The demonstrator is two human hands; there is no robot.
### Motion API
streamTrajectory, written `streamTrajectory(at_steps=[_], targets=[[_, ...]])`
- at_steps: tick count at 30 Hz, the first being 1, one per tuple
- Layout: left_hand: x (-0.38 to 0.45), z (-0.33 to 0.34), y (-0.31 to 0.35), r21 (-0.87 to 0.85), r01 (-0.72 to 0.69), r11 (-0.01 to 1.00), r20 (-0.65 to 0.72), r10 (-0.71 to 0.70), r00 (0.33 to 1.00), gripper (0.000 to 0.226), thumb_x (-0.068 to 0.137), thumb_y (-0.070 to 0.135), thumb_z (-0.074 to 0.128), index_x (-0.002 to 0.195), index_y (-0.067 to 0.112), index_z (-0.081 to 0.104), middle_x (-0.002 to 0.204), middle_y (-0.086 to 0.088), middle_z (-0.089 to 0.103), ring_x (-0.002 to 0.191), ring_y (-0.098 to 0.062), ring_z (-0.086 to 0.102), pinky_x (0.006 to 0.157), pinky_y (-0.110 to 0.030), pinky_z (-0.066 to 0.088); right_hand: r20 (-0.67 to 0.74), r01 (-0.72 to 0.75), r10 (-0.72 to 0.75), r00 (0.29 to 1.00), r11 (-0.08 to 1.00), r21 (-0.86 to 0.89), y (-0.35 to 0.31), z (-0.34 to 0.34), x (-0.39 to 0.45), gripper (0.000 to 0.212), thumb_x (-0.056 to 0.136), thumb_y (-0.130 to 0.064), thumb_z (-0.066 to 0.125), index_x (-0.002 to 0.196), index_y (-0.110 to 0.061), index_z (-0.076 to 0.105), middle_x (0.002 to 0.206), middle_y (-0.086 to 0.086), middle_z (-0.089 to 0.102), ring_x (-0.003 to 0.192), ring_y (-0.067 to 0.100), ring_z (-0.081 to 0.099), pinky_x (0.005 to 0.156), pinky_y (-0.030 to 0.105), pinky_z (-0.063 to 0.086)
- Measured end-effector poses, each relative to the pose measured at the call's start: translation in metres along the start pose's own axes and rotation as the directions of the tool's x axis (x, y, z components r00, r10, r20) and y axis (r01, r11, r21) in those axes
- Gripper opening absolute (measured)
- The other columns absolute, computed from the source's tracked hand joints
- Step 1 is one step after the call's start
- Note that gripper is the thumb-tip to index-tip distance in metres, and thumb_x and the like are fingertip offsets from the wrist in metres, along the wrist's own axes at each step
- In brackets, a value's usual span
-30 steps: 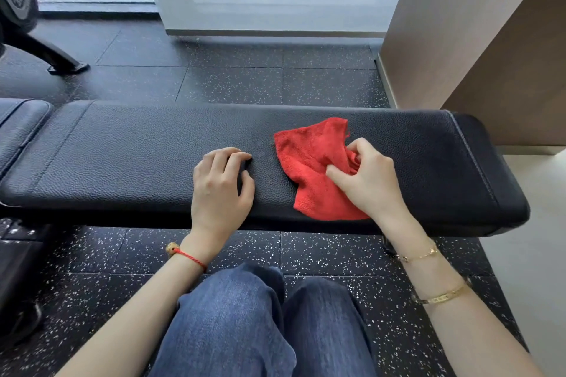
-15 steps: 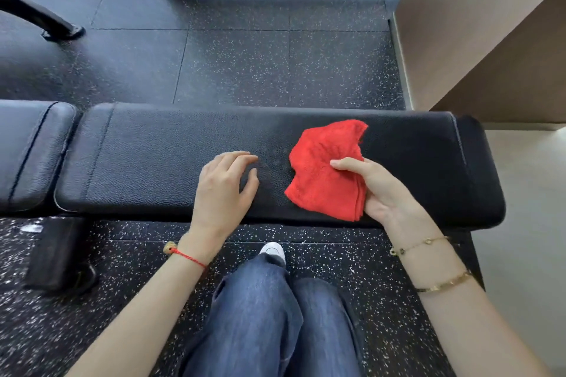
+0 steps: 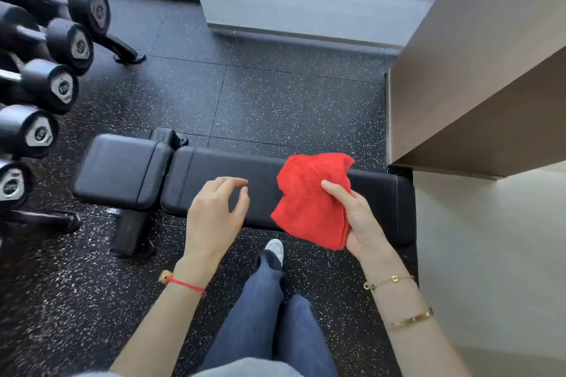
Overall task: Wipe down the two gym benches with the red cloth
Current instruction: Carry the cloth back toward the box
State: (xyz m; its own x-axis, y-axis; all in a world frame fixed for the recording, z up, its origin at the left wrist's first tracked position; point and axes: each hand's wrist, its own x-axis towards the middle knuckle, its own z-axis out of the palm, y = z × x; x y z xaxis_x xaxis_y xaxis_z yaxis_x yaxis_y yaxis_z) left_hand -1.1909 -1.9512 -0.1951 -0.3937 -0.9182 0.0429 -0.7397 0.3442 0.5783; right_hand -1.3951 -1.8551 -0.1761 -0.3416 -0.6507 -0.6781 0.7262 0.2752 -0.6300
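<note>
A black padded gym bench (image 3: 220, 168) lies across the floor below me, with a long back pad and a shorter seat pad (image 3: 119, 173) at its left end. My right hand (image 3: 361, 217) grips the crumpled red cloth (image 3: 309, 202), held up above the right part of the bench. My left hand (image 3: 214, 211) hovers over the middle of the long pad, fingers loosely apart and holding nothing. Only this one bench is in view.
A rack of black dumbbells (image 3: 46, 86) stands at the left. A beige wall block (image 3: 477, 76) rises at the right, close to the bench's right end. Speckled black rubber flooring (image 3: 275, 101) lies beyond the bench. My jeans-clad legs (image 3: 269, 315) stand before it.
The view has risen far above the bench. Both hands have lifted off the pad, the right one taking the red cloth up with it. The dumbbell rack has come into view.
</note>
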Motion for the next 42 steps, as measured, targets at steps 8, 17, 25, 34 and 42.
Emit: streamTrajectory(at_steps=[8,17,25,34,42], targets=[[0.010,-0.101,0.055,-0.048,0.029,0.998,-0.041,-0.030,0.999,0.016,0.093,0.017,0.064,0.106,0.020,0.071,0.105,0.009,0.071,0.100,-0.013,0.064,0.087,-0.029,0.049,0.035,0.022,-0.021,0.999,0.999,-0.032,-0.074,0.058,-0.062,0.030,0.073,-0.023,0.073,0.099,-0.009,0.071,0.101,0.011,0.075,0.088,0.019,0.072,0.081,0.030,0.059],[0.014,-0.149,0.067,-0.044,0.053,0.998,-0.089,-0.057,0.994,0.016,0.094,0.018,0.062,0.107,0.018,0.072,0.104,0.006,0.071,0.099,-0.017,0.064,0.088,-0.034,0.051,0.097,0.009,0.002,0.995,0.994,-0.109,-0.089,0.087,-0.074,0.033,0.078,-0.020,0.072,0.108,-0.006,0.068,0.106,0.014,0.073,0.093,0.023,0.070,0.087,0.035,0.057],[-0.022,-0.164,0.076,-0.019,0.118,0.993,-0.193,-0.120,0.974,0.017,0.092,0.013,0.064,0.107,0.014,0.073,0.105,0.002,0.073,0.099,-0.020,0.066,0.088,-0.038,0.053,0.244,0.223,-0.131,0.961,0.887,-0.405,-0.090,0.094,-0.081,0.031,0.082,-0.009,0.073,0.108,-0.013,0.059,0.092,-0.002,0.072,0.080,0.007,0.068,0.070,0.020,0.055],[-0.104,-0.148,0.112,-0.072,0.296,0.952,-0.358,-0.302,0.883,0.017,0.094,0.012,0.063,0.108,0.014,0.072,0.106,0.003,0.072,0.101,-0.019,0.065,0.092,-0.028,0.047,0.504,0.347,-0.035,0.863,0.766,-0.541,-0.084,0.083,-0.098,0.035,0.079,-0.012,0.078,0.108,-0.016,0.059,0.087,-0.009,0.073,0.084,0.007,0.068,0.073,0.021,0.053],[-0.222,-0.132,0.122,-0.159,0.551,0.819,-0.514,-0.545,0.662,0.018,0.093,0.013,0.063,0.108,0.017,0.073,0.108,0.003,0.072,0.104,-0.017,0.065,0.094,-0.028,0.046,0.605,0.326,0.215,0.767,0.681,-0.655,-0.037,0.076,-0.131,0.029,0.078,-0.015,0.079,0.101,-0.021,0.063,0.086,-0.007,0.074,0.081,0.011,0.070,0.072,0.025,0.056]])
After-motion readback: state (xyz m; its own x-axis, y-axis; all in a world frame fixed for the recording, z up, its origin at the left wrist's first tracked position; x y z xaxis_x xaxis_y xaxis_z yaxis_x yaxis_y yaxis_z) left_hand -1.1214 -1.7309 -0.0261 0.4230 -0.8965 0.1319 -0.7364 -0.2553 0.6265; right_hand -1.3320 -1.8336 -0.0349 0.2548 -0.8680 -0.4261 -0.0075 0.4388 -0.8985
